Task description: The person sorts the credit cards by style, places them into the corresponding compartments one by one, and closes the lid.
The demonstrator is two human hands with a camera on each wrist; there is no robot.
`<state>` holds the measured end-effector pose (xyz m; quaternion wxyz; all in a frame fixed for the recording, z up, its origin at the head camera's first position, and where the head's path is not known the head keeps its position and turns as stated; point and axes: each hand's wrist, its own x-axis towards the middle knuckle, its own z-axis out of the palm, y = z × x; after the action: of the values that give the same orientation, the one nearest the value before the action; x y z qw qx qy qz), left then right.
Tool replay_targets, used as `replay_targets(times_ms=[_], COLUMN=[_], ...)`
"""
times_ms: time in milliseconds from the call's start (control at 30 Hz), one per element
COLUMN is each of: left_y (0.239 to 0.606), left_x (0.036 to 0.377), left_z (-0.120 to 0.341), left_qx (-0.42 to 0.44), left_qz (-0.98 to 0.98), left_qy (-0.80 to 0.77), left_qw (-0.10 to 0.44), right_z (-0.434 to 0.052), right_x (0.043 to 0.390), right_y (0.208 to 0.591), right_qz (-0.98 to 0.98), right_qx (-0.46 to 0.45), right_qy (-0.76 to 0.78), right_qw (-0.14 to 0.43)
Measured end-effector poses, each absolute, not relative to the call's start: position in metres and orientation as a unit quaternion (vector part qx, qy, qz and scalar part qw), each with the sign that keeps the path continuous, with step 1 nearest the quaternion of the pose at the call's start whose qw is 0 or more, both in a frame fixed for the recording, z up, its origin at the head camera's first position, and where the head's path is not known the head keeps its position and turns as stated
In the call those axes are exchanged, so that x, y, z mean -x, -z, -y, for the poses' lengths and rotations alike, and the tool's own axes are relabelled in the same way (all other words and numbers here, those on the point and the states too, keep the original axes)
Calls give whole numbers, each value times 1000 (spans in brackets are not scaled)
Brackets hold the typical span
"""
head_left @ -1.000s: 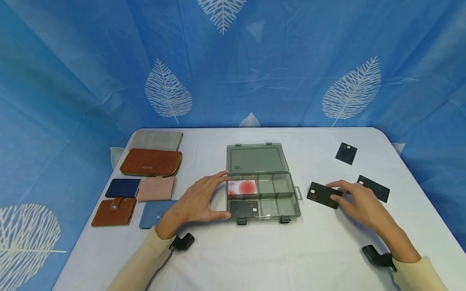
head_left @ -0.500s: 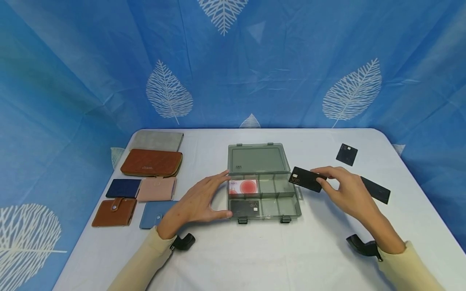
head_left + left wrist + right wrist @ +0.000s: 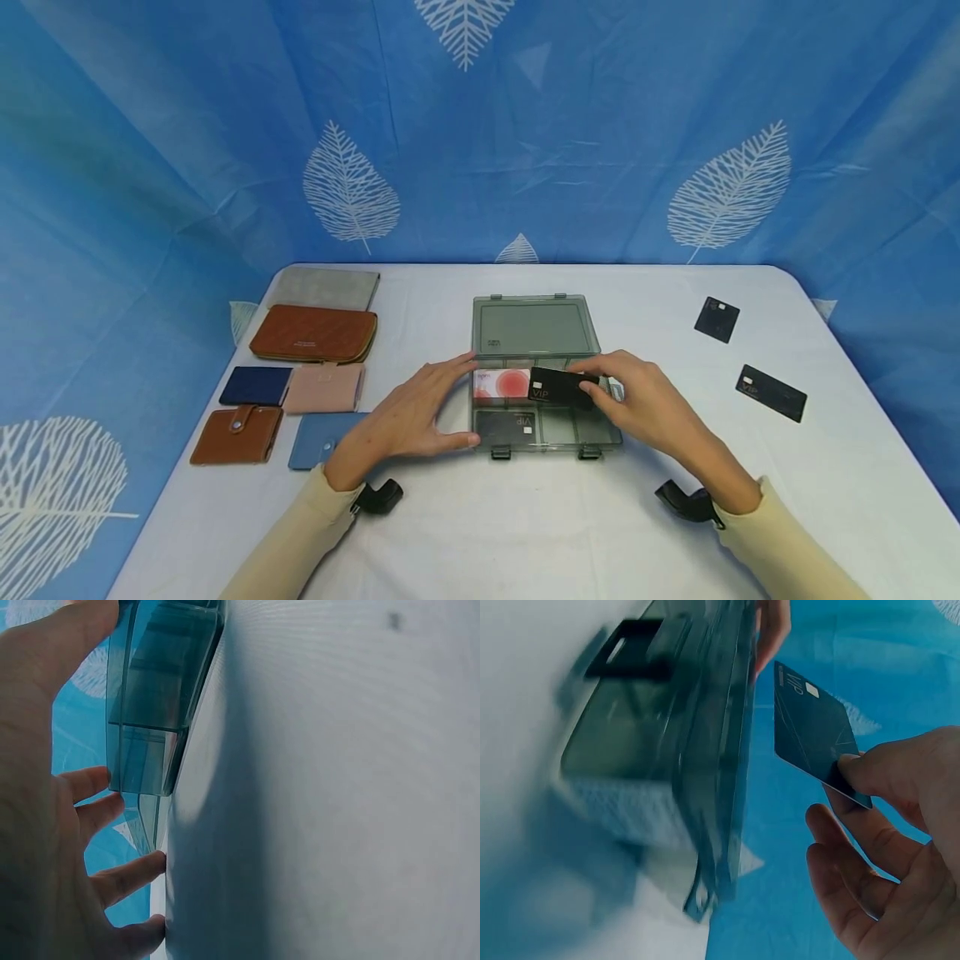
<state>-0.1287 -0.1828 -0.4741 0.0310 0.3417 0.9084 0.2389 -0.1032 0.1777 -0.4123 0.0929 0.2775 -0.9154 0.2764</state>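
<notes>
A black VIP card [image 3: 558, 388] is pinched by its right end between thumb and fingers of my right hand [image 3: 645, 404]. In the right wrist view the card [image 3: 814, 731] hangs tilted above the box, apart from it. A translucent grey-green compartment box [image 3: 558, 427] lies with its lid [image 3: 534, 327] folded back. A white card with a red circle [image 3: 502, 384] is in its back left compartment, and another black VIP card [image 3: 504, 427] in the front left one. My left hand [image 3: 408, 421] spans the box's left side with spread, fairly straight fingers; thumb and fingertips touch its edge.
Two black cards, one at the back [image 3: 717, 320] and one nearer [image 3: 771, 393], lie on the white table's right. On the left are a grey wallet [image 3: 322, 287], a brown zip wallet [image 3: 311, 333] and several smaller wallets, including a pink one [image 3: 322, 389]. A blue curtain [image 3: 562, 167] hangs behind.
My right hand has lifted the black card off the table and carried it left, over the box's compartments. My left hand stays at the box's left side.
</notes>
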Motion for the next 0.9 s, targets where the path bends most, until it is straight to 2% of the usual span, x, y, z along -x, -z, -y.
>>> replay_targets(times_ms=[600,900], left_y=[474,472], left_x=[129,131], left_z=[183,184], left_qx=[-333,-340], left_qz=[-912,-908], left_qy=[-236,-240], left_qw=[43,37], right_z=[-136,-127], right_x=[89,85], right_y=[438,446], right_qz=[898,900], right_qx=[-319,-324], right_qy=[-299,-286], right_qw=[46,48])
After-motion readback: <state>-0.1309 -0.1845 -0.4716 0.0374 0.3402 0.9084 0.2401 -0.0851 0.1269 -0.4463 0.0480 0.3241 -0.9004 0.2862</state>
